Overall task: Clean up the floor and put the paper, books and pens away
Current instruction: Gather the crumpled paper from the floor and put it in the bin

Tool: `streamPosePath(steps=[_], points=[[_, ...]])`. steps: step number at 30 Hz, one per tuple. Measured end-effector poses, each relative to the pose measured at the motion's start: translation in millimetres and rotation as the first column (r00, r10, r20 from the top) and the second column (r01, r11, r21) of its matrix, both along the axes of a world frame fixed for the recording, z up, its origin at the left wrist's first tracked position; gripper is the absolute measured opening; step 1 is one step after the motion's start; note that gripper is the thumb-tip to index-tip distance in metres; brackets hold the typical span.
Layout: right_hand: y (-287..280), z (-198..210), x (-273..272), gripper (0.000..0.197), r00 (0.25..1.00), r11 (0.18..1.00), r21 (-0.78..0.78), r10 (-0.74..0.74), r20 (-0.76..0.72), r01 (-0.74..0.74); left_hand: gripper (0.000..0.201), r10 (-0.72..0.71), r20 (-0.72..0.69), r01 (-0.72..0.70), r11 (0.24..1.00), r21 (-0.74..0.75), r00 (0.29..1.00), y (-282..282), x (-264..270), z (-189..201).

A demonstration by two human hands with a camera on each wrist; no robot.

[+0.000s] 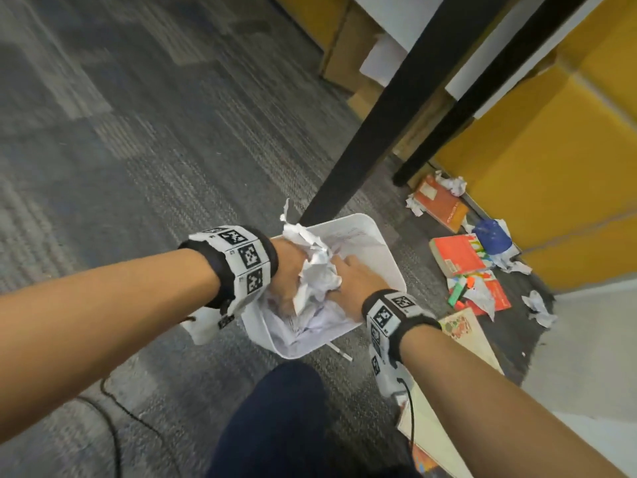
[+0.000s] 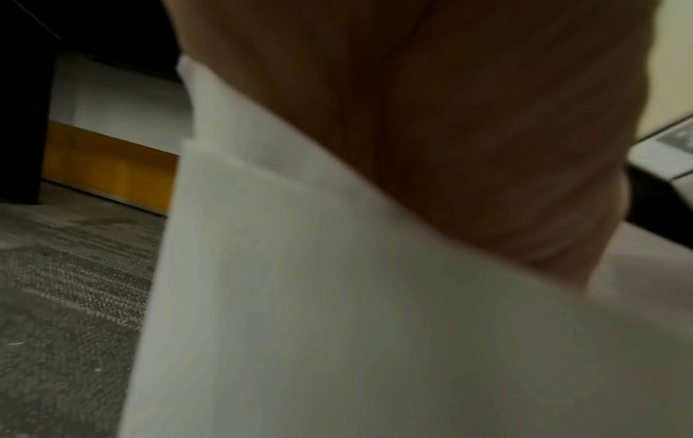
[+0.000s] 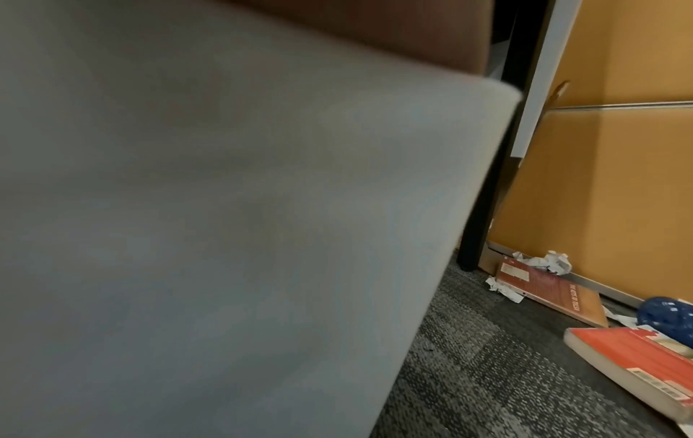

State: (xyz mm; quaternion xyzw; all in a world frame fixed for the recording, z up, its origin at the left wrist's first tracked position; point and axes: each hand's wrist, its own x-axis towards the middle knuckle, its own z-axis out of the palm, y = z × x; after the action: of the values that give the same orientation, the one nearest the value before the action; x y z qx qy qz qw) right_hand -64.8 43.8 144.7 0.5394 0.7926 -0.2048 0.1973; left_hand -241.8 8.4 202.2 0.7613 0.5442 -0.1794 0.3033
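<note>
Kneeling on grey carpet, a person presses crumpled paper down into a white bin beside a black table leg. The left hand and right hand flank the wad; the right fingers lie fairly straight, the left fingers are hidden, so I cannot tell. Books, paper scraps and highlighters lie along the yellow wall's foot.

left hand fingers hidden behind paper
</note>
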Motion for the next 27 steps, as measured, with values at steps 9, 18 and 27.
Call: streamPosePath(steps=[9,18,27], points=[[17,-8,-26,0.042,0.941,0.958,0.17,0.177,0.288,-0.232,0.06,0.13,0.131,-0.138,0.988,0.061,0.983,24,-20,47],[24,31,-21,0.046,0.991,0.992,-0.006,0.123,0.054,-0.123,0.033,-0.034,-0.122,0.072,0.942,0.328,0.992,34,23,32],[14,39,-16,0.049,0.972,0.946,-0.279,0.203,0.121,-0.163,0.035,-0.088,-0.371,0.059,0.994,-0.088,0.924,42,27,-22]])
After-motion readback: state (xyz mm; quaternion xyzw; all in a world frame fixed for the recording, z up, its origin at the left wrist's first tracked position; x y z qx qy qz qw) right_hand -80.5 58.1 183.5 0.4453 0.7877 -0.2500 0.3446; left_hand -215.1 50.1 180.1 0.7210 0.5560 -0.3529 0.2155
